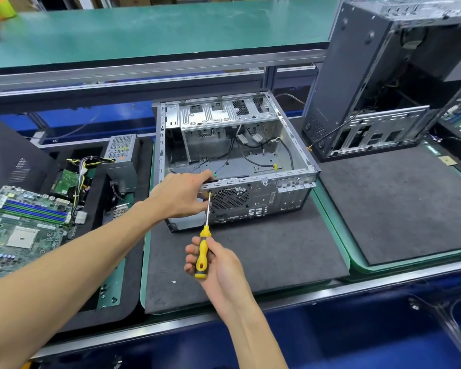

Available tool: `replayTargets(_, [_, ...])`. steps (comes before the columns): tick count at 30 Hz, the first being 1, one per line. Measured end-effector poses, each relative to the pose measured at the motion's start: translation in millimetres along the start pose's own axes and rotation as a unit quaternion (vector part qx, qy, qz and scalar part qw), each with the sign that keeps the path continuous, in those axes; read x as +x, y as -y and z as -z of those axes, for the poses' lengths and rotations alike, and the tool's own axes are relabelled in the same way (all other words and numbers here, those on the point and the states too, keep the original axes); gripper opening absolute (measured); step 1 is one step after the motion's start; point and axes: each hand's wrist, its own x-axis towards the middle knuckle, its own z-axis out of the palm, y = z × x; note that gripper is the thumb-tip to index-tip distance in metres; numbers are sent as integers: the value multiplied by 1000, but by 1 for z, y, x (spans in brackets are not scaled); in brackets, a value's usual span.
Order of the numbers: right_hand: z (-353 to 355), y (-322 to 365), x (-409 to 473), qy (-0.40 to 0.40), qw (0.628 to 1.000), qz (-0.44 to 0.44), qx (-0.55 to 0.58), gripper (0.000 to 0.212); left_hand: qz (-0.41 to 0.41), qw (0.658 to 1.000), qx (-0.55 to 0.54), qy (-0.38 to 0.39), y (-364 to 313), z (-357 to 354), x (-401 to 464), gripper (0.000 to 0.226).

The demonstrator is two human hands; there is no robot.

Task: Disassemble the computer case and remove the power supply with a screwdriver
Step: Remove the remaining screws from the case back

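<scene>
Now — right hand (218, 265) grips screwdriver (203, 251) | case (250, 198) — no legible writing

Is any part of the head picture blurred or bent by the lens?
Head view: the orange and green object at top left is blurred; the grey shelf rail bows from the wide lens; the yellow-handled screwdriver and open silver computer case are sharp; light is even, shadows soft.
</scene>
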Motion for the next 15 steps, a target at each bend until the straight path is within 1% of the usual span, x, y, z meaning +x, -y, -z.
replayTargets(5, [0, -5, 3, -16, 999, 44, -17, 16, 2, 1000, 3, 9, 0, 0, 0, 41])
replayTargets(7, [0, -6, 4, -7, 999, 43, -8, 17, 2, 1000, 6, 11, 0, 0, 0, 40])
replayTargets(10, [1, -5, 3, 6, 1000, 26, 12, 19, 0, 1000, 4, 6, 0, 0, 0, 41])
replayTargets(13, [1, -3, -1, 19, 999, -10, 41, 18, -4, 1000, 7, 10, 0, 0, 0, 42])
replayTargets(15, [2, -3, -4, 55, 994, -38, 90, 18, -8, 1000, 17, 15, 0, -1, 1, 45])
